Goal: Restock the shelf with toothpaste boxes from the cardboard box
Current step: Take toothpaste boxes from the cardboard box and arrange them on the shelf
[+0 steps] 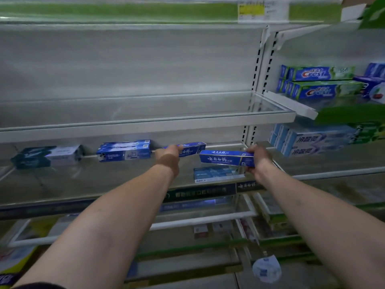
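Both arms reach into the middle glass shelf (pixel 104 184). My left hand (pixel 169 154) grips the left end of a blue toothpaste box (pixel 192 149) at the back of the shelf. My right hand (pixel 257 158) holds the right end of a second blue toothpaste box (pixel 226 157), lifted slightly above the glass, in front and to the right of the first. Its reflection shows on the shelf below it. The cardboard box is out of view.
Further left on the same shelf lie a blue-and-white box stack (pixel 125 151) and a teal-and-white pack (pixel 46 156). The shelf above (pixel 145 122) is bare. In the right bay sit Crest boxes (pixel 318 82) and pale blue boxes (pixel 308 140). Lower shelves hold a few items.
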Motion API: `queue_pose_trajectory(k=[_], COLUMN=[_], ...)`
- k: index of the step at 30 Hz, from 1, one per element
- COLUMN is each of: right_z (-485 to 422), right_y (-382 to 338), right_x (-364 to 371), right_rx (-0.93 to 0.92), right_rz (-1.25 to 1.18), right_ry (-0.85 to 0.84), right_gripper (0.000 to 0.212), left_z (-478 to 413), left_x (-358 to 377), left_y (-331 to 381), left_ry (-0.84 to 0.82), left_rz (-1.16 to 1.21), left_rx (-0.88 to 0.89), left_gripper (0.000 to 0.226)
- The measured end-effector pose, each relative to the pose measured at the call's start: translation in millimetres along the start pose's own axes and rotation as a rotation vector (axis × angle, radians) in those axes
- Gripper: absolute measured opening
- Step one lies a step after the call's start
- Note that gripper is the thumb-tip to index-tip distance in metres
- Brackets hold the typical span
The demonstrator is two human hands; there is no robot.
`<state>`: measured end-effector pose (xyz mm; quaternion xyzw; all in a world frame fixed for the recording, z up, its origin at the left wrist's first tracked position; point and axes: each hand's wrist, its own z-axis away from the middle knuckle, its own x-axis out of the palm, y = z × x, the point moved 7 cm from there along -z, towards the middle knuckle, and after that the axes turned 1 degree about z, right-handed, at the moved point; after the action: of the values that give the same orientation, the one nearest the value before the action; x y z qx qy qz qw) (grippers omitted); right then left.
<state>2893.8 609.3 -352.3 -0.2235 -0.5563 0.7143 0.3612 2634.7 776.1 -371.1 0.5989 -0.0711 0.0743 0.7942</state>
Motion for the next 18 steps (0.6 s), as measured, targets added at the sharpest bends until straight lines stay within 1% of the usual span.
queue_pose_trajectory(k=[1,2,4,6,8,9,11,13,14,16,18], right_z=[-7.5,-13.7,-23.8,-31.9,-46.3,-55.5,-77.3,-59.0,-52.0,-51.9,-54.7], right_y=[1.1,1.2,-1.3,-5.2,-4.9,-4.0,-2.0,-11.8,-13.2,-6.5,-1.0], right_x=[3.9,8.6,16.5,20.5,25.9,27.5,28.2,31.1,34.5,40.0,46.6], right_rx=[-0.016,-0.038,-0.113,-0.192,-0.253,-0.282,-0.353,-0.44,-0.47,-0.466,-0.468], right_rz=[0.031,0.059,0.13,0.189,0.249,0.299,0.441,0.637,0.724,0.833,0.893], right_ry=[-0.041,-0.089,-0.164,-0.193,-0.212,-0.19,-0.087,-0.003,0.007,-0.007,-0.026], right_gripper=[0.006,0.008,0.018,0.025,0.031,0.032,0.034,0.031,0.031,0.03,0.031], left_z=[-2.1,-2.7,-15.6,-15.1,-13.2,-14.7,-13.0,-14.7,-14.6,-14.4,-16.0], left_x=[9.4,13.0,13.2,11.8,8.1,6.4,4.4,3.3,3.9,6.8,11.6], left_y=[-6.1,-5.4,-0.1,-3.1,1.9,6.2,16.9,20.7,20.6,18.6,16.6], left_ry=[-0.02,-0.026,-0.014,0.006,0.104,0.147,0.227,0.278,0.294,0.302,0.276], left_rz=[-0.005,-0.054,-0.209,-0.302,-0.37,-0.411,-0.578,-0.743,-0.811,-0.931,-0.965], left_rx=[-0.075,-0.085,0.011,0.094,0.147,0.178,0.251,0.283,0.294,0.301,0.28], left_gripper=[0.033,0.036,0.04,0.038,0.033,0.031,0.032,0.039,0.041,0.044,0.046])
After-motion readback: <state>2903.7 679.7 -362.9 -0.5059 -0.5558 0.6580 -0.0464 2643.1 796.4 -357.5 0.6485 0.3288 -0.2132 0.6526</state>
